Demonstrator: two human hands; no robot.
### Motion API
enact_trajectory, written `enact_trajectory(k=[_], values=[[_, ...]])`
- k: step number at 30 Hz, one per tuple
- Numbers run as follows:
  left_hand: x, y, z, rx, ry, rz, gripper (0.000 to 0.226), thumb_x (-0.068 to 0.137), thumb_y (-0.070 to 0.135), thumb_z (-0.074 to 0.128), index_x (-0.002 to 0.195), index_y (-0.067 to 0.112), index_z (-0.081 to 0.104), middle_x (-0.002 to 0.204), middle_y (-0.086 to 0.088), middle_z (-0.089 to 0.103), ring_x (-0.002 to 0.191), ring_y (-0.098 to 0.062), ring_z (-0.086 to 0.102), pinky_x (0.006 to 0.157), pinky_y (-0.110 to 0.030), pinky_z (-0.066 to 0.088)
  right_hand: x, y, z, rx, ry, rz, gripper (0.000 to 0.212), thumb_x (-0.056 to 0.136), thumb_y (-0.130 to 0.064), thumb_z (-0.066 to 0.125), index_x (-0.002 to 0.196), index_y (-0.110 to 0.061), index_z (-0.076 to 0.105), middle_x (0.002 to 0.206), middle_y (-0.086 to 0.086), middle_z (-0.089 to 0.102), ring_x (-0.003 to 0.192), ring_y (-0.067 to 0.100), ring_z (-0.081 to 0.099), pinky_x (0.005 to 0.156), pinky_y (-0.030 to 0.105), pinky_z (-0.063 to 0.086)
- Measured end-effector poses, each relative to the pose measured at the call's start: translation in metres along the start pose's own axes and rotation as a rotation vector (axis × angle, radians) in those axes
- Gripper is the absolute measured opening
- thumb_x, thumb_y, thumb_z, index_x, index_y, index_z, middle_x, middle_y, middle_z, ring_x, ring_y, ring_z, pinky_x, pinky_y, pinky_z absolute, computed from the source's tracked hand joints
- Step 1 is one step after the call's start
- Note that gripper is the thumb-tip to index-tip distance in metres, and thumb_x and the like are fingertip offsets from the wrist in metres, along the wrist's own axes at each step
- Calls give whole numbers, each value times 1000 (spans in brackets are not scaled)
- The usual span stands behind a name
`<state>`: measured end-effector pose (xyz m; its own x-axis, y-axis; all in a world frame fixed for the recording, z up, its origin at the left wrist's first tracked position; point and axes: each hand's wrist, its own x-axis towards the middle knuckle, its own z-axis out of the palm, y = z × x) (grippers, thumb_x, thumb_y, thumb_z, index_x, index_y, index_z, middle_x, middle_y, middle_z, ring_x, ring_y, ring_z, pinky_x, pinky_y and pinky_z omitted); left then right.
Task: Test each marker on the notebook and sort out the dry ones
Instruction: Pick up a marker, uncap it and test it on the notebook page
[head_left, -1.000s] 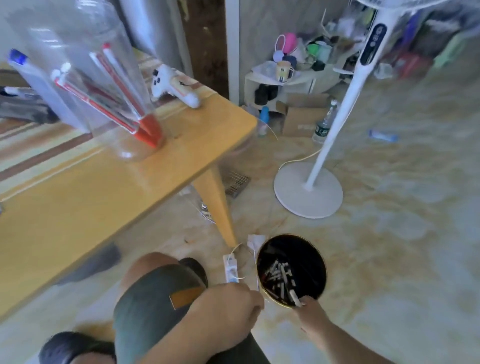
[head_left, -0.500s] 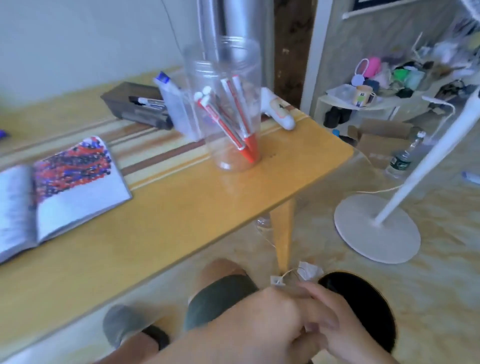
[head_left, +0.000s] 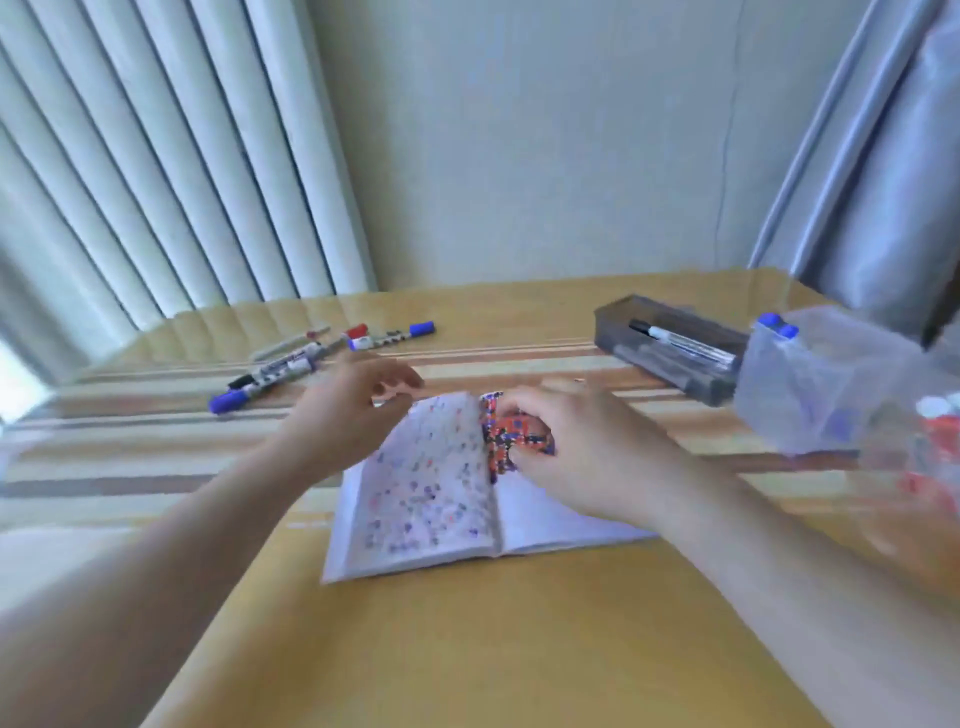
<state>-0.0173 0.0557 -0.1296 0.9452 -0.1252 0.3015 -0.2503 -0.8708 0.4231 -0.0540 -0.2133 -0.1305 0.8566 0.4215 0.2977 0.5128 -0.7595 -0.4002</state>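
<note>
Your hands meet over the open notebook (head_left: 431, 499) on the counter (head_left: 467, 649). Your right hand (head_left: 582, 457) rests on its scribbled page; your left hand (head_left: 343, 415) hovers beside it. Markers (head_left: 291, 369) lie beyond.

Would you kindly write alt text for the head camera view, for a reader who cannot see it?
Two bare hands, left hand and right hand, reach onto an open notebook covered in ink marks on a wooden table. Loose markers lie far left; a grey tray holding a marker sits far right.
</note>
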Motion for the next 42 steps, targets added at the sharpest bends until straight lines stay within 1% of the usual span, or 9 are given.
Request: enact_trajectory(k=[4, 12, 19, 23, 26, 28, 33, 37, 42], values=[[31, -82, -11, 224, 61, -216, 34, 88, 21, 67, 121, 32, 69, 132, -8, 56, 119, -31, 55, 102, -41, 42, 45, 12, 48, -15, -9, 44, 24, 98, -48, 51, 111, -32, 63, 95, -14, 59, 98, 16, 59, 79, 36, 49], [146, -79, 31, 445, -83, -39, 46, 103, 27, 45, 148, 22, 47, 148, -5, 51, 134, -31, 40, 109, -41, 33, 50, 28, 57, 99, 14, 45, 12, 95, -49, 56, 101, -41, 62, 88, -51, 47, 82, -8, 52, 57, 19, 33], [169, -72, 49, 579, -151, -42, 28, 105, 29, 40, 118, 22, 64, 102, -5, 56, 95, -29, 55, 79, -38, 42, 46, 33, 58, 195, 53, 52, 15, 93, -40, 64, 108, -43, 60, 76, -17, 58, 76, 7, 55, 58, 23, 37], [127, -2, 24, -301, 80, -102, 15, 104, 29, 51, 104, 19, 61, 84, -1, 66, 76, -23, 66, 64, -34, 50, 46, 33, 48, 352, 187, 32, 50, 91, -33, 72, 131, -53, 48, 79, -5, 62, 70, 12, 59, 66, 29, 47], [67, 52, 8, -1350, -238, -209, 8, 98, 11, 63, 99, 10, 55, 89, -12, 72, 76, -24, 72, 69, -29, 61, 45, 30, 35, 500, 249, 34, 77, 83, -49, 77, 142, -66, 30, 86, -5, 61, 65, 12, 56, 65, 32, 48], [31, 63, 15, -1618, -487, -139, 14, 90, 8, 68, 94, 10, 55, 95, -23, 70, 95, -36, 69, 75, -31, 63, 42, 25, 31, 725, 188, 4, 82, 78, -57, 77, 143, -68, 28, 87, -6, 62, 69, 6, 58, 70, 29, 49], [-3, 56, 43, -1037, -311, 111, 28, 93, 12, 71, 91, 0, 46, 80, -17, 67, 70, -29, 63, 67, -37, 54, 33, 15, 25, 963, 42, -34, 55, 94, -54, 49, 149, -47, 44, 74, -12, 66, 72, 3, 65, 69, 17, 50], [-5, 54, 45, -247, -67, 503, 15, 106, 22, 51, 108, 8, 56, 93, 3, 63, 82, -14, 58, 72, -26, 46, 34, 15, 22, 940, 31, 57, 40, 93, -44, 66, 133, -41, 61, 84, 6, 72, 77, 15, 67, 73, 25, 51], [-12, 61, 44, -419, -216, 357, 17, 109, 31, 42, 112, 16, 49, 88, 23, 64, 81, -5, 63, 71, -23, 48, 35, 7, 22, 1229, -8, 127, 37, 92, -30, 72, 127, -25, 62, 75, 17, 61, 58, 11, 56, 54, 19, 44]])
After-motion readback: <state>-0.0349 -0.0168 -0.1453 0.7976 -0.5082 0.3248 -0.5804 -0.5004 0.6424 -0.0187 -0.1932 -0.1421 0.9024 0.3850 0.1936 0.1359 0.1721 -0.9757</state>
